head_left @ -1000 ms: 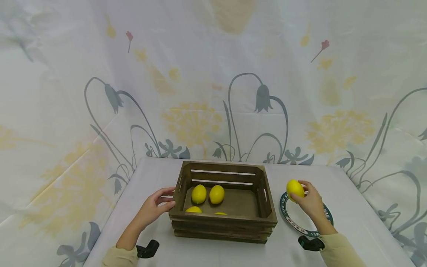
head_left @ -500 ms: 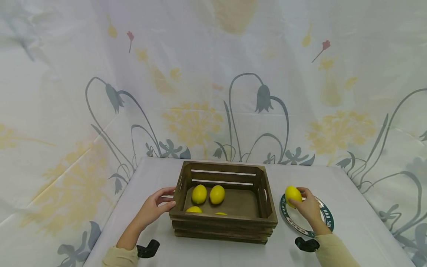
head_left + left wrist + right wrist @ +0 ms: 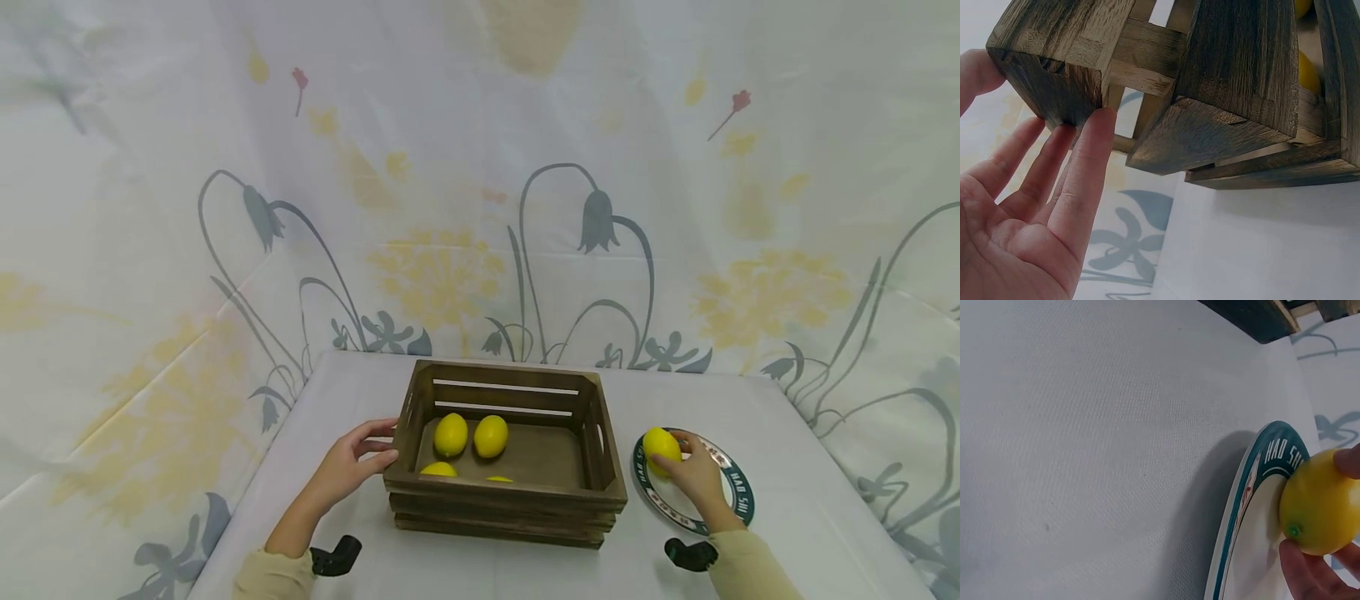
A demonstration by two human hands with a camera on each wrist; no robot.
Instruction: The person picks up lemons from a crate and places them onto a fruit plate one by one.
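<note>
Two bare hands [image 3: 345, 462] work at a white-covered table [image 3: 525, 575], seen first from the head camera. A brown wooden crate [image 3: 502, 504] stands in the middle, its slatted sides open at the top. Inside are four yellow lemons: two whole in view, one at left [image 3: 451, 435] and one beside it [image 3: 491, 437], and two mostly hidden behind the near wall. The left hand has its fingers extended against the crate's left end, spread rather than clenched. On the other side, the right hand [image 3: 697, 473] holds another lemon [image 3: 662, 450] between thumb and fingers, over the far left part of a round plate [image 3: 742, 496] with a green patterned rim. Pale sleeves and a black device show at each wrist; behind hangs a floral cloth [image 3: 450, 167]. From the left wrist, fingertips touch the crate's dark, grainy end, and bits of yellow show between the slats. From the right wrist, the held lemon is pinched in a narrow grip, overlapping the plate's lettered rim; whether it touches the plate cannot be told. A crate corner shows at the top.
</note>
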